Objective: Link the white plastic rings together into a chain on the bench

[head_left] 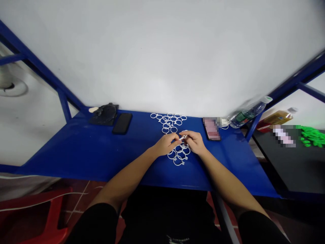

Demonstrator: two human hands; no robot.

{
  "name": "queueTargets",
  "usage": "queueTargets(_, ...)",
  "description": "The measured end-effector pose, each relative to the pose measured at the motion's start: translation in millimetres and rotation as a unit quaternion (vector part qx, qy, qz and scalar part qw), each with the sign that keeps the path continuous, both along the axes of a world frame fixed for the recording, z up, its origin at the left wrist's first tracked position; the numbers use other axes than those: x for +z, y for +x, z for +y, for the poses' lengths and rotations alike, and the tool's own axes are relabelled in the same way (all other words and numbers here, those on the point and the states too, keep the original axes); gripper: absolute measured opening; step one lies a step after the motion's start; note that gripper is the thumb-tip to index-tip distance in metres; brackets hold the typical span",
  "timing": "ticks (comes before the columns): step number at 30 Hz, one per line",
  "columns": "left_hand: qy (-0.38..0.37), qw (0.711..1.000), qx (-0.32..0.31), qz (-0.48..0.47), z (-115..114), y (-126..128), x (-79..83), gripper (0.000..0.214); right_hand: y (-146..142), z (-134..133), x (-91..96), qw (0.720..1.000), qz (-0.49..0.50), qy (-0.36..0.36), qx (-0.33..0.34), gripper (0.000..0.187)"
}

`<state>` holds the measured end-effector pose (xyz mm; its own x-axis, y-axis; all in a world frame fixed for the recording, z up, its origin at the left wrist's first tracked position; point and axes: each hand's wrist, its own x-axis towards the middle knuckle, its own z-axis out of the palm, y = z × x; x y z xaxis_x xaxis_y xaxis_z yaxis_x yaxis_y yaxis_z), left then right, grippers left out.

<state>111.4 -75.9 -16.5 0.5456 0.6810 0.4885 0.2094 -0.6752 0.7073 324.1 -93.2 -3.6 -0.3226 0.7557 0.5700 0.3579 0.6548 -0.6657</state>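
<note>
Ring (182,138), apparently, between both hands (166,144), pinched; rings (179,164) nearby

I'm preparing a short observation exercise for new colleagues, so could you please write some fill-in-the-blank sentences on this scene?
The tabletop is coloured ____. The left hand and right hand hold a small piece coloured ____. The clear bottle is to the ____ of both hands.
Missing words: blue; white; right.

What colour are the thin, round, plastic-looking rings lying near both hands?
White. The rings show best in the head view, the only one.
</note>
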Motion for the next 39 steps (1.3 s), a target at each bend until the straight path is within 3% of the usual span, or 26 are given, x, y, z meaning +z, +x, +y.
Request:
queueTargets(4, 0.084, 0.996, 0.02, 0.0, 6.3, -2.8, 1.3, 0.017, 11.2, 3.3, -2.8, 0.996, -0.011, 0.037, -0.082, 0.033)
queueTargets(7, 0.123, 0.986, 0.107, 0.038, 22.6, -14.2, -2.4, 0.018, 18.2, 6.9, -1.3, 0.987, -0.062, 0.108, -0.103, 0.035)
queueTargets(10, 0.086, 0.961, 0.223, 0.136, 40.0, -28.4, -11.3, 0.013, 20.4, 9.5, -0.6, 0.981, -0.102, 0.147, -0.068, 0.04)
queueTargets(12, 0.045, 0.945, 0.259, 0.195, 47.3, -34.8, -17.2, 0.014, 20.6, 10.3, -1.5, 0.98, -0.115, 0.152, -0.046, 0.042)
queueTargets(16, 0.001, 0.936, 0.246, 0.252, 50.3, -37.9, -21.9, 0.017, 21.2, 11.0, -5.0, 0.98, -0.109, 0.153, -0.063, 0.041)
queueTargets(24, -0.004, 0.93, 0.216, 0.297, 40.6, -34.4, -13.0, 0.026, 18.4, 10.5, -10.4, 0.979, -0.15, 0.125, -0.055, 0.038)
queueTargets(30, -0.008, 0.925, 0.207, 0.32, 36.3, -36.3, -7.4, 0.013, 17.1, 11.6, -11.4, 0.978, -0.173, 0.101, -0.053, 0.035)
queueTargets(39, 0.02, 0.921, 0.213, 0.325, 33.9, -35.9, -2.1, 0.01, 15.8, 11.6, -9.2, 0.98, -0.182, 0.072, -0.042, 0.034)
